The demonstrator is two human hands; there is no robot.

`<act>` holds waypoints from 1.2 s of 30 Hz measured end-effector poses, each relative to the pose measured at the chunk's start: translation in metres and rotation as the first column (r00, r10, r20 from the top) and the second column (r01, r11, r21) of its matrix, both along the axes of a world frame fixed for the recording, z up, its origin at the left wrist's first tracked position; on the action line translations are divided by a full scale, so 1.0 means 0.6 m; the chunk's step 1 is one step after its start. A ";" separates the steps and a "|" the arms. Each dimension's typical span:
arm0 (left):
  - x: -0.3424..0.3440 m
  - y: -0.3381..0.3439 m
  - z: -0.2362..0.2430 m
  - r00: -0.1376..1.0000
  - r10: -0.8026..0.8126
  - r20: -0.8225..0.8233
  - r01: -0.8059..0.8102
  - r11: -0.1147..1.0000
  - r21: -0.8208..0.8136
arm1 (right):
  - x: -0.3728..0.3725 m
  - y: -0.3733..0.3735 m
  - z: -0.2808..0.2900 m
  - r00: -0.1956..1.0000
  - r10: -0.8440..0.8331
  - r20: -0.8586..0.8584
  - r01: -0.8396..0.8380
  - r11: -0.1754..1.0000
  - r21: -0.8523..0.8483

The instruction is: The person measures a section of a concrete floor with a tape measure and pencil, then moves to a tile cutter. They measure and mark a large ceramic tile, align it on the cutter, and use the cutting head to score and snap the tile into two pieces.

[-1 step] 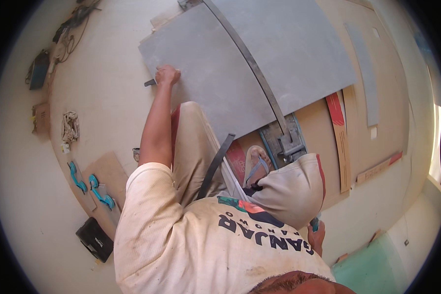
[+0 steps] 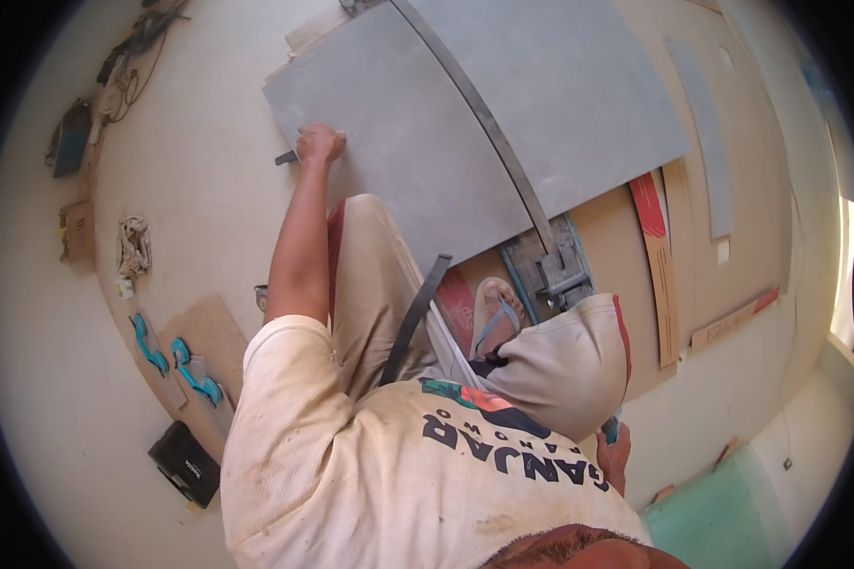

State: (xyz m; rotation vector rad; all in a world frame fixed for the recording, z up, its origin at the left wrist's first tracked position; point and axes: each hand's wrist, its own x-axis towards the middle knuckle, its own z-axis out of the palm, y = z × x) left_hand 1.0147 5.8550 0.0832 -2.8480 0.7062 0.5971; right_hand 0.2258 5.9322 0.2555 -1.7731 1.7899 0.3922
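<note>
A large grey tile (image 2: 408, 142) lies under the long dark rail (image 2: 484, 119) of a manual tile cutter. At the near end of that rail is a black metal fitting (image 2: 565, 280) on a blue-green base. My left hand (image 2: 321, 144) is closed at the tile's left edge, fingers curled; a short black bar end sticks out beside it. Low on the right, my right hand (image 2: 614, 460) is partly hidden by my leg and shirt. Its fingers close around a small teal thing (image 2: 611, 431) whose kind I cannot make out. A dark flat bar (image 2: 417, 318) slants up between my legs.
Turquoise suction lifters (image 2: 197, 379) lie on the left, near a black case (image 2: 185, 465) and a crumpled rag (image 2: 135, 247). My sandalled foot (image 2: 496, 318) is beside the cutter base. Cardboard strips (image 2: 664, 275) and a narrow grey tile strip (image 2: 707, 142) lie on the right.
</note>
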 end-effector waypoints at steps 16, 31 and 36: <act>-0.614 -0.002 0.048 0.495 -0.467 -0.733 0.129 0.873 -0.470 | 0.118 -0.079 0.024 0.936 0.188 0.297 -0.181 0.982 -0.050; -0.618 -0.002 0.005 0.715 -0.448 -0.536 0.111 0.831 -0.546 | 0.151 -0.094 0.029 0.918 0.216 0.332 -0.199 0.976 -0.086; -0.608 -0.003 0.012 0.726 -0.439 -0.529 0.094 0.826 -0.556 | 0.154 -0.105 0.014 0.917 0.234 0.322 -0.217 0.972 -0.088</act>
